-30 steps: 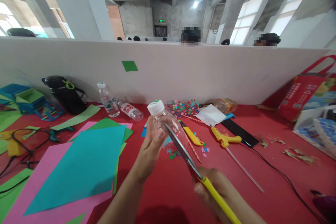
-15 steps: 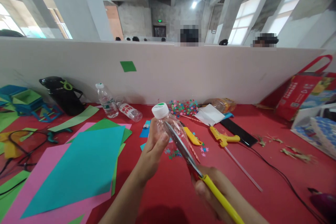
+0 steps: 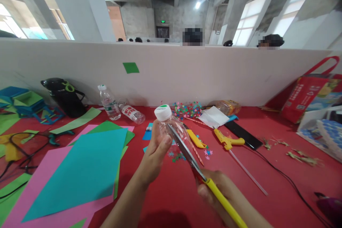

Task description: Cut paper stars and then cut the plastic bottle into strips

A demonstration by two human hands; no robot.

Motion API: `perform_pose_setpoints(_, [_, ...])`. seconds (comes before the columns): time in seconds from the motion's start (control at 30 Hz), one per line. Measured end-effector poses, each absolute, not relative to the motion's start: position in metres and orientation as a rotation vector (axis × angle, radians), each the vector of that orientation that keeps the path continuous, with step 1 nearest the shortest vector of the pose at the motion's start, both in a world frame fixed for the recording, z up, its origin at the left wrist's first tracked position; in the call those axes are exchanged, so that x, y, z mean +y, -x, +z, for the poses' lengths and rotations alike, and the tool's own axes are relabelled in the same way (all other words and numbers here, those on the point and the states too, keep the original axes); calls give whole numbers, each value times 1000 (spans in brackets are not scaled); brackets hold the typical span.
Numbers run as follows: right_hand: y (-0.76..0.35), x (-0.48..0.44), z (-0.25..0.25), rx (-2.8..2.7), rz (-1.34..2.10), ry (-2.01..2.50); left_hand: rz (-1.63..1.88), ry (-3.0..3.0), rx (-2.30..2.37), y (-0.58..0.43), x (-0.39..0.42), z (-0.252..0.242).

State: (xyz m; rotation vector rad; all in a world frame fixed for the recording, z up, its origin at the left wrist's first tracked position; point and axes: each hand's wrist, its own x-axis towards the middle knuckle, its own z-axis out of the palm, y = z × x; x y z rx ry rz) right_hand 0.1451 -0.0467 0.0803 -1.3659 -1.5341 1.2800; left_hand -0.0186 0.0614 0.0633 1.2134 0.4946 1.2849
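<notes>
My left hand (image 3: 153,156) is wrapped round a clear plastic bottle (image 3: 178,133) with a white and green cap, held tilted above the red table (image 3: 267,188). My right hand (image 3: 219,194) grips yellow-handled scissors (image 3: 197,169). Their metal blades lie against the bottle's side, pointing up toward its neck. Small coloured paper stars lie on the table just beyond the bottle.
Teal, pink and green paper sheets (image 3: 80,171) lie at the left. Two water bottles (image 3: 108,102), a black bag (image 3: 65,96), a yellow utility knife (image 3: 196,139), a yellow glue gun (image 3: 228,142), a black cable and a red bag (image 3: 310,94) stand around. A white partition wall runs behind.
The bottle and both hands have shifted slightly to the right; the scissors stay against the bottle.
</notes>
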Motion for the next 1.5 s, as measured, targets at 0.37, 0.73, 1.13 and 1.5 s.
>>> perform_pose_setpoints(0.37, [-157, -49, 79, -1611, 1465, 1287, 1359, -1182, 488, 14, 67, 81])
perform_pose_setpoints(0.73, [-180, -56, 85, -1888, 1211, 1432, 1350, -672, 415, 39, 76, 104])
perform_pose_setpoints(1.13, [-161, -50, 82, -1791, 1348, 1280, 1380, -725, 407, 29, 66, 107])
perform_pose_setpoints(1.5, [-162, -47, 72, -1838, 1373, 1239, 1339, -742, 430, 20, 61, 104])
